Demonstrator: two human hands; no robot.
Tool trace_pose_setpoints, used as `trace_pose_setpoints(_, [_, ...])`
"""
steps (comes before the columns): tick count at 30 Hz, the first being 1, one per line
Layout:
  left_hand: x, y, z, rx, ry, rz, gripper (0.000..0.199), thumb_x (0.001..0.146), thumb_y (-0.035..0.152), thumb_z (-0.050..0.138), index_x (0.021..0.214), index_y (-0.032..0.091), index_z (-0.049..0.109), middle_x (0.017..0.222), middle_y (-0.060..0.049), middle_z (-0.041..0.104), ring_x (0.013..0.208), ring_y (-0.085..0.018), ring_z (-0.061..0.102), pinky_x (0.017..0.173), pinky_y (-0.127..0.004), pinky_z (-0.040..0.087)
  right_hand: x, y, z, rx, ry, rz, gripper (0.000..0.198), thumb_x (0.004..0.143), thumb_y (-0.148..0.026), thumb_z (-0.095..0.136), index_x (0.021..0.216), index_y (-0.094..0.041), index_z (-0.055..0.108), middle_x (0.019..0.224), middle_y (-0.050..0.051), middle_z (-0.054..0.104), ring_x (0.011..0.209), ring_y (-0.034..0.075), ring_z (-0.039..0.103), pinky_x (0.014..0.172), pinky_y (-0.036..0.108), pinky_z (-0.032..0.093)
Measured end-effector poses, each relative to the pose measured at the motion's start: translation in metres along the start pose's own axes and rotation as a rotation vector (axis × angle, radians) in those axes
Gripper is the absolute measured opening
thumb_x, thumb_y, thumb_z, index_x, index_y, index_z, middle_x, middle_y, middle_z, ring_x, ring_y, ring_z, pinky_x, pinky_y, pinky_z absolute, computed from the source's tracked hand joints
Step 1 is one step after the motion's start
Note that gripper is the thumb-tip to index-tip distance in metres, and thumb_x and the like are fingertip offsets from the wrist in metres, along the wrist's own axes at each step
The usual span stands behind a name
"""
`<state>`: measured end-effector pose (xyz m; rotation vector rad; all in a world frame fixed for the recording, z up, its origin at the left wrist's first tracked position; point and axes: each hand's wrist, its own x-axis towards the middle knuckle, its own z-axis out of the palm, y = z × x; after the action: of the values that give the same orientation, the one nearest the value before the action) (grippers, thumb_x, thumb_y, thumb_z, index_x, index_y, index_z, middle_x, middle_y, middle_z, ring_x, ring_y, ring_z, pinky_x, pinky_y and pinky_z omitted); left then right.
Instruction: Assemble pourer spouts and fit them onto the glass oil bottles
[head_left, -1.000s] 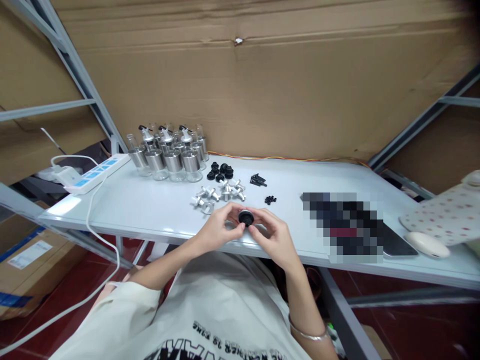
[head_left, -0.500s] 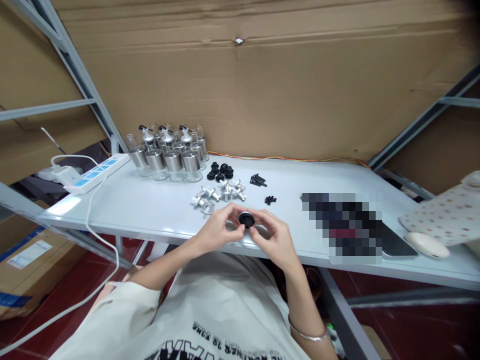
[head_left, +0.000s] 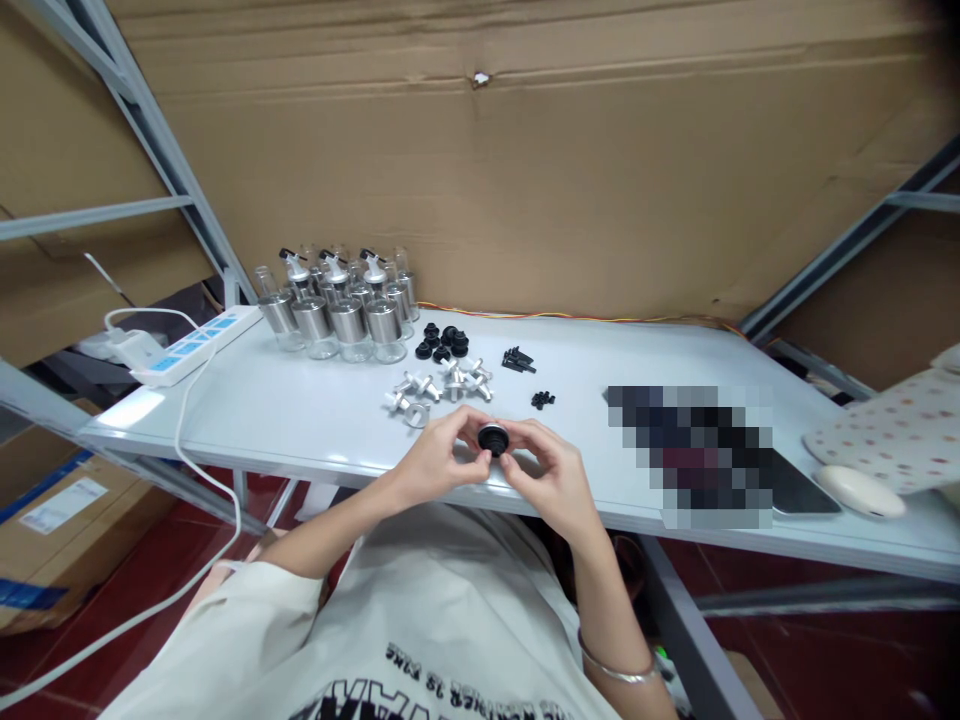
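Note:
Between my two hands, above the table's front edge, is a bottle stopper (head_left: pixel 493 440), black and ribbed with a silvery rim. My left hand (head_left: pixel 442 458) pinches it from the left with thumb and fingers. From the right, my right hand (head_left: pixel 550 472) grips the same stopper. Just beyond lie several white and silver pourer spouts (head_left: pixel 454 378) and a loose metal ring (head_left: pixel 417 416). Farther back sits a cluster of black rubber stoppers (head_left: pixel 442 342). Small black levers (head_left: pixel 518 359) and tiny black caps (head_left: pixel 543 400) form two piles to the right.
Glass bottles with steel sleeves (head_left: pixel 349 325) stand at the back left, some topped with pourers. A white power strip (head_left: pixel 199 345) with a cable lies at the left. On the right are a blurred-out dark object (head_left: pixel 690 455), a white oval item (head_left: pixel 859 491) and a dotted pouch (head_left: pixel 892 430).
Both hands keep nearly the same hold on the stopper. The view has shifted very slightly; nothing else visibly moves.

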<state>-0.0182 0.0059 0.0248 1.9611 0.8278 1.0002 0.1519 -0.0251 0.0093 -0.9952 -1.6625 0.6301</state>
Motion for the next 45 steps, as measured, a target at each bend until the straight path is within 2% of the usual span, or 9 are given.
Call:
trace_pose_setpoints(16, [-0.0006,0.0043,-0.0022,0.059,-0.014,0.013,0.021,0.071,0.017,0.053,0.091,0.017,0.054,0.082,-0.001,0.065,0.07,-0.012,0.059,0.067,-0.024,0.05,0.0,-0.0024,0.0005,-0.056,0.021,-0.013,0.021,0.076,-0.015,0.058,0.095,-0.02,0.065,0.084,0.004,0.067,0.073,0.016,0.061,0.07,0.029,0.052])
trace_pose_setpoints(35, [-0.0004,0.0067,-0.0019,0.098,-0.022,-0.037,0.016,0.067,0.018,0.055,0.083,0.018,0.051,0.071,0.003,0.059,0.06,-0.01,0.052,0.057,-0.021,0.044,0.0007,-0.0026,0.0009,-0.044,0.012,0.006,0.018,0.074,-0.015,0.058,0.09,-0.02,0.064,0.081,0.003,0.068,0.07,0.016,0.061,0.068,0.029,0.052])
trace_pose_setpoints(38, [-0.0002,0.0075,-0.0009,0.109,0.016,-0.015,0.015,0.072,0.021,0.053,0.087,0.018,0.053,0.071,0.002,0.058,0.062,-0.011,0.053,0.06,-0.022,0.046,0.0014,-0.0007,0.0008,0.025,0.003,0.068,0.016,0.076,-0.019,0.059,0.091,-0.019,0.065,0.086,0.005,0.071,0.075,0.017,0.065,0.072,0.03,0.053])
trace_pose_setpoints(45, [-0.0012,0.0016,-0.0011,0.166,0.029,0.179,0.029,0.084,0.023,0.048,0.111,0.016,0.056,0.092,-0.007,0.063,0.081,-0.016,0.059,0.072,-0.027,0.05,0.0001,0.0026,0.001,0.128,0.075,0.097,0.017,0.078,-0.028,0.063,0.093,-0.02,0.065,0.087,0.006,0.072,0.076,0.019,0.068,0.074,0.033,0.056])
